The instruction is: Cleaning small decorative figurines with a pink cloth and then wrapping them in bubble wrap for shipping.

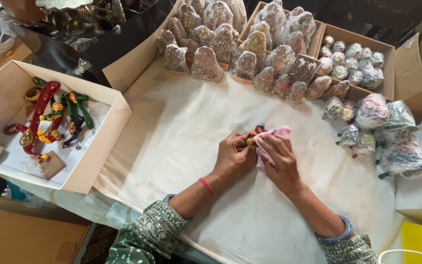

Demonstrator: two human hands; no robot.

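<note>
The left hand (233,154) pinches a small painted figurine (255,134) near the middle of the cloth-covered worktop (172,132), while the right hand (278,159) presses a pink cloth (275,133) against it, fingers curled. Wiping well, I'd judge, means a steady pinch and turning the piece so the cloth reaches every face. Most of the figurine is hidden under fingers and cloth. Left of it, a white box (101,146) holds painted pieces; beyond it, wrapped bundles (206,63) blur inside plastic.

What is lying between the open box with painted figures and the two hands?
Only bare white cloth lies between the box and the left hand, in the head view.
</note>
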